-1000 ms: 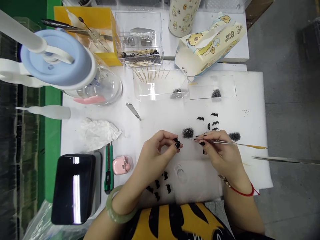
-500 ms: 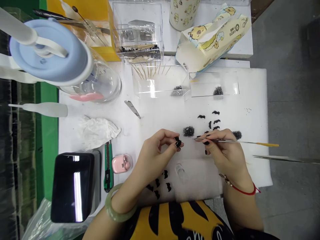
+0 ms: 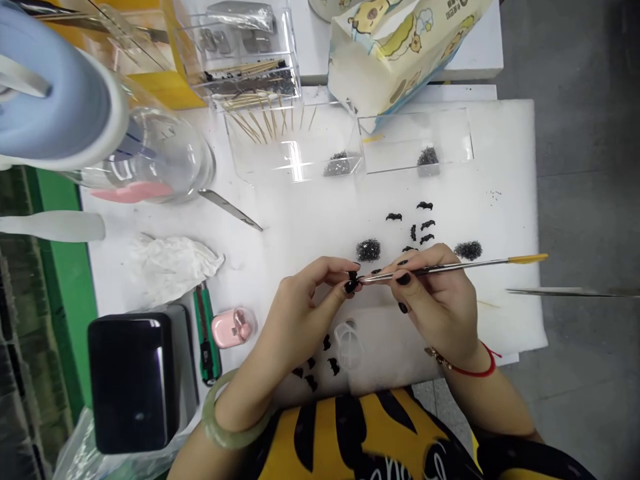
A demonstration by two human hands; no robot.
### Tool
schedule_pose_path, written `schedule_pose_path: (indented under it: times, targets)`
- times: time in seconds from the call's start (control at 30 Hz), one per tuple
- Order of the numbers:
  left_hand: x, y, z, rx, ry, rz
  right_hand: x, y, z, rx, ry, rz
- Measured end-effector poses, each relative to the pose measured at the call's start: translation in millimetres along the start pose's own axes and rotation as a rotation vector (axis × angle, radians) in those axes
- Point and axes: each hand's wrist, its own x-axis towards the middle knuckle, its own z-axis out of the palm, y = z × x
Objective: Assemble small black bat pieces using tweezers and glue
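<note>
Thumb and fingertips of my left hand pinch a small black piece; its exact shape is mostly hidden by the black-nailed fingers. My right hand grips a slim silver tool with a yellow end like a pen. The tool's tip meets or nearly meets the piece at the left fingertips. Just beyond the hands lies a clump of black beads or granules. Several small black bat-shaped pieces lie behind the right hand, and more bat-shaped pieces lie by my left forearm.
Clear trays stand at the back, one with toothpicks. A blue-lidded bottle, crumpled tissue, green cutter, pink case and black box occupy the left. Metal tweezers jut past the mat's right edge.
My right hand has moved left, bringing the tool's tip to the piece in my left fingertips. The left hand keeps its pinch. The camera view has shifted slightly.
</note>
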Motion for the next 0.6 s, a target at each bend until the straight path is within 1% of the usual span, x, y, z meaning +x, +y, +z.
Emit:
schedule_pose_path:
  times: [0.1, 0.27, 0.6]
  targets:
    - [-0.3, 0.6, 0.2, 0.006, 0.008, -0.006, 1.4, -1.6, 0.6, 0.013, -0.012, -0.008]
    - [-1.7, 2.1, 1.2, 0.005, 0.006, -0.024, 3.1, -3.3, 1.8, -0.017, 0.008, -0.007]
    - [-1.0, 1.1, 1.7, 0.022, 0.023, -0.002, 2.3, -3.6, 2.7, -0.013, -0.006, 0.002]
